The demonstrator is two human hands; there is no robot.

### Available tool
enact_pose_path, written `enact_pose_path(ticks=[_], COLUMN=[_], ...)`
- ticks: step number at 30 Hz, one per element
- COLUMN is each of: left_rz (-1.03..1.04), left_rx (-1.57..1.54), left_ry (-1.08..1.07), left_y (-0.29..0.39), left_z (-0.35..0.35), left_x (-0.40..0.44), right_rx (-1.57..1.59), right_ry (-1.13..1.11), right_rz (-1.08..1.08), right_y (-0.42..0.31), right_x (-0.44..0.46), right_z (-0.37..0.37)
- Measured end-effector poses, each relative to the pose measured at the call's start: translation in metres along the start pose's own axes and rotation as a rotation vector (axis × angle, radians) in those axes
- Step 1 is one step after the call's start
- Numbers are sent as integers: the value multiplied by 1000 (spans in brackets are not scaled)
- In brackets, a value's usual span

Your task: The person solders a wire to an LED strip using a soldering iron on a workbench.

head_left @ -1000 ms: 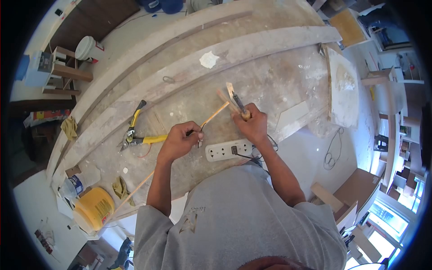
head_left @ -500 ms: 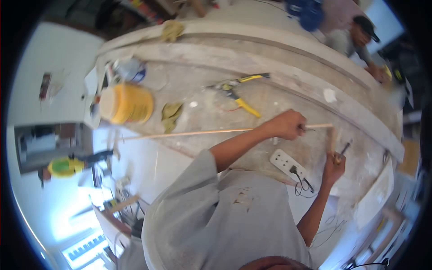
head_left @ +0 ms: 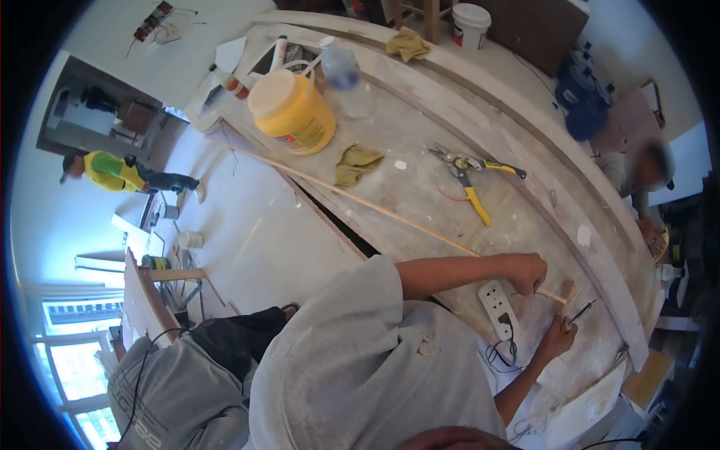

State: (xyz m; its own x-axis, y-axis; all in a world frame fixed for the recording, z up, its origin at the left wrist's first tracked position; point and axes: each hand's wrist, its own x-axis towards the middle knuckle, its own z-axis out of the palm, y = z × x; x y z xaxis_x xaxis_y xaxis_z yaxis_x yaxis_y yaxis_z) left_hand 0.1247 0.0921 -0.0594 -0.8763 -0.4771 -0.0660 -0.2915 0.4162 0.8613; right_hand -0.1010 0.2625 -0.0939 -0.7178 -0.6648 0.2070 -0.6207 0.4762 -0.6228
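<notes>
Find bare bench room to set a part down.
Mostly bare: between green cloth, thin strip and yellow-handled snips; also between snips and left hand. Crowded: around yellow tub and bottle, and by the right hand and power strip.

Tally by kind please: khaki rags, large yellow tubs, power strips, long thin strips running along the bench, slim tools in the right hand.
Khaki rags: 2
Yellow tub: 1
Power strip: 1
Long thin strip: 1
Slim tool in right hand: 1
Total: 6
</notes>
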Motion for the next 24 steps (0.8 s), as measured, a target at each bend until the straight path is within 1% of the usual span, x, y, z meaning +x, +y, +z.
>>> enact_pose_path(ticks=[5,7,8,10,14,16,20,22,24], left_rz=[40,6,8,27,20,-22,2,-18,1], left_rx=[7,-19,-16,27,22,28,74,141,144], left_ry=[6,-36,-33,-15,-33,-58,-67,-95,-75], left_y=[9,20,24,30,63,71,73,75,61], left_z=[18,28,35,47,45,46,55,57,64], left_x=[-7,-11,-14,-17,-30,-30,-20,-16,-11], right_rx=[54,-21,-18,72,92,80,124,190,173], right_ry=[27,40,43,66,56,73,71,85,102], right_rz=[-16,47,44,5,-30,-56,-55,-9,-7], right_y=[15,27,32,43,45,42,51,47,43], right_x=[0,1,2,2,-1,-2,0,-1,1], right_z=[-3,-3,-2,1,-5,-7,-13,-17,-19])
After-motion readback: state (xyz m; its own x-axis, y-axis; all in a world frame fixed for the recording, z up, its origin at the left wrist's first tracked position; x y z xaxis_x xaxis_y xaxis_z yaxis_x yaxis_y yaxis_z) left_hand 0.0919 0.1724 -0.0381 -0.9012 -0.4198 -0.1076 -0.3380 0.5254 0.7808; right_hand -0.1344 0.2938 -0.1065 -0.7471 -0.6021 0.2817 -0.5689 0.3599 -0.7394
